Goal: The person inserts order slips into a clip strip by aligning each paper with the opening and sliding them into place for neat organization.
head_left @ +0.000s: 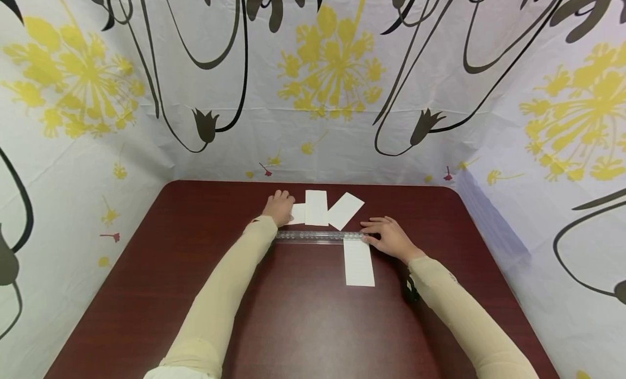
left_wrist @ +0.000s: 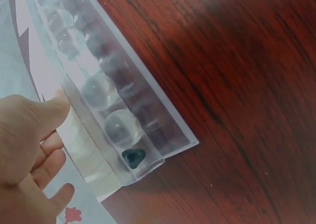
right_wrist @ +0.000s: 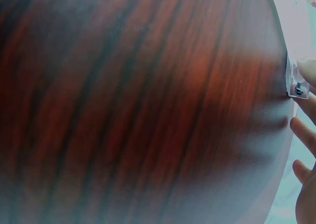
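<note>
A long clear plastic strip (head_left: 313, 236) with a row of round clear balls inside lies crosswise on the table. At its left end, a dark green bit (left_wrist: 133, 158) shows beside the balls. My left hand (head_left: 280, 206) pinches the edge of a lined white card (left_wrist: 85, 152) just beyond the strip, thumb on top. My right hand (head_left: 391, 237) holds the strip's right end between thumb and forefinger, its other fingers spread. Below that end, another lined white card (head_left: 359, 263) reaches toward me. In the right wrist view, the strip's end (right_wrist: 298, 88) sits between thumb and finger.
Behind the strip stand out an upright white card (head_left: 316, 207) and a tilted white card (head_left: 345, 211). The dark red table (head_left: 146, 292) has rounded far corners. A white cloth (head_left: 313, 150) with yellow and grey flower prints hangs around it.
</note>
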`<state>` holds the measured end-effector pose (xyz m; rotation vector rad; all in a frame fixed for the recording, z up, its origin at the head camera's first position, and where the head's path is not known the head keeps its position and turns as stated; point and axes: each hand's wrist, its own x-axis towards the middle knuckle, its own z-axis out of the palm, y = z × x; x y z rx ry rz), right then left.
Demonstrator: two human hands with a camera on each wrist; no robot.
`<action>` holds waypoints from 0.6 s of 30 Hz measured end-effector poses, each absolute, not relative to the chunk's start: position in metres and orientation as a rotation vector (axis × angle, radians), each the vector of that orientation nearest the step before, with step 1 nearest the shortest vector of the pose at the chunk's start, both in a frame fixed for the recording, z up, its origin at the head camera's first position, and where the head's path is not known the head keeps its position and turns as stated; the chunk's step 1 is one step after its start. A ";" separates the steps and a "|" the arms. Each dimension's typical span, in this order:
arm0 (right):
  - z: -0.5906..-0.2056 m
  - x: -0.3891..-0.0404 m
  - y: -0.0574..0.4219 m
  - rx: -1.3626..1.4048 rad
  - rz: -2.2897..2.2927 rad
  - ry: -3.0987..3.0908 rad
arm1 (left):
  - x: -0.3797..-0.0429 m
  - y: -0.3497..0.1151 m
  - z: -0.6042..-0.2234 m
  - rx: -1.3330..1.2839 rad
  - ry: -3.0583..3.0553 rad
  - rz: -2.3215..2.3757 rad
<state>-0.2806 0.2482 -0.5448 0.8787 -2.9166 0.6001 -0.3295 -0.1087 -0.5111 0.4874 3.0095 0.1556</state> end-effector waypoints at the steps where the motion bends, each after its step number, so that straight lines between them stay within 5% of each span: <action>1: -0.545 -0.281 0.248 0.877 0.603 -2.917 | -0.330 -0.109 -0.511 0.499 3.021 0.149; 18: -0.543 -0.280 0.248 0.885 0.616 -2.913 | -0.335 -0.112 -0.520 0.595 3.110 0.110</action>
